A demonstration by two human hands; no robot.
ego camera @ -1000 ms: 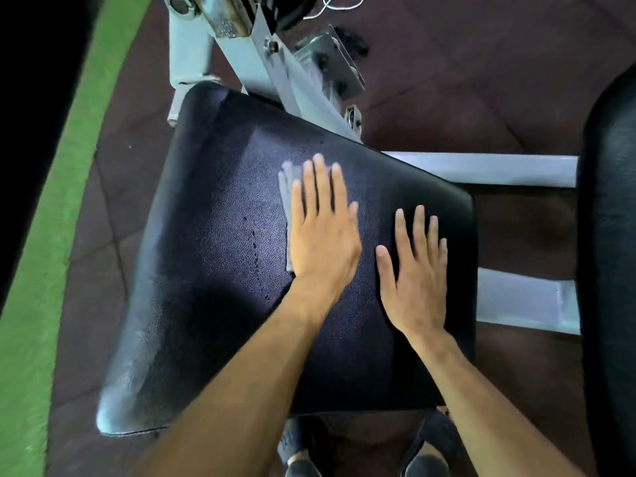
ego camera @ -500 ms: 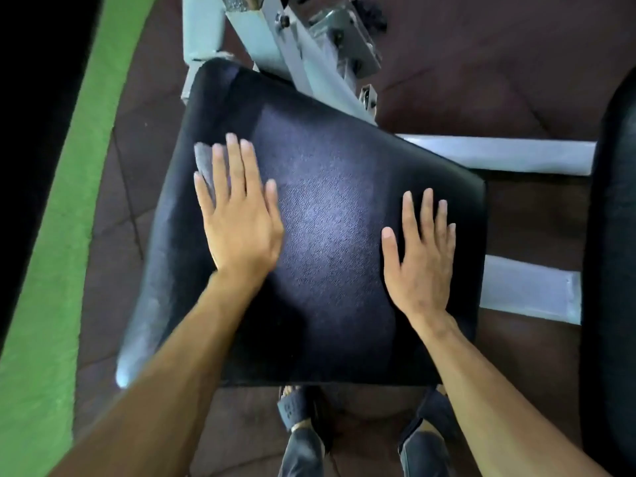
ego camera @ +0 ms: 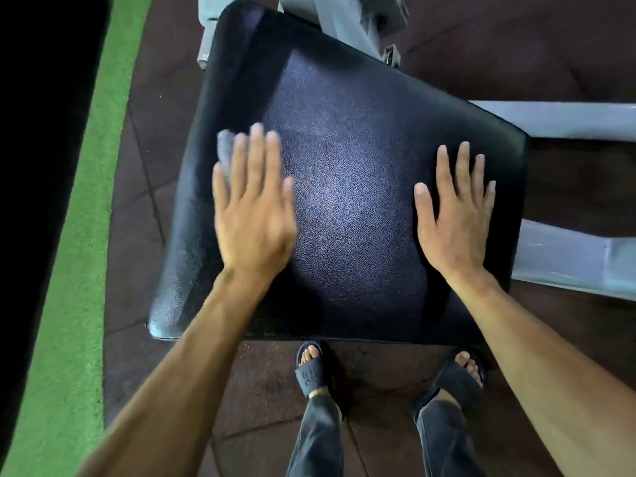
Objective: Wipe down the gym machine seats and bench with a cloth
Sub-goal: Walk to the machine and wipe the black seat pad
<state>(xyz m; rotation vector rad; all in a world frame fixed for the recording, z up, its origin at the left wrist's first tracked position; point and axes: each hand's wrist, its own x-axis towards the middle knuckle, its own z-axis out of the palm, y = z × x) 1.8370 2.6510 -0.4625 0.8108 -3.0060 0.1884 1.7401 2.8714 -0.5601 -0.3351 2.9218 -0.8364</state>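
A black padded seat [ego camera: 354, 139] of a gym machine fills the middle of the head view. My left hand [ego camera: 253, 208] lies flat on the seat's left half, pressing a small grey cloth [ego camera: 225, 151] under its fingers; only the cloth's top left corner shows. The hand is blurred. My right hand [ego camera: 456, 211] rests flat on the seat's right side, fingers spread, with nothing under it.
The machine's pale grey frame bars [ego camera: 564, 256] run off to the right and at the top [ego camera: 337, 15]. A green turf strip [ego camera: 89, 201] borders the brown rubber floor on the left. My feet in dark slides [ego camera: 311, 370] stand just below the seat's near edge.
My left hand slid the cloth from the seat's middle to its left part, then toward the near edge. The right hand stayed flat in place.
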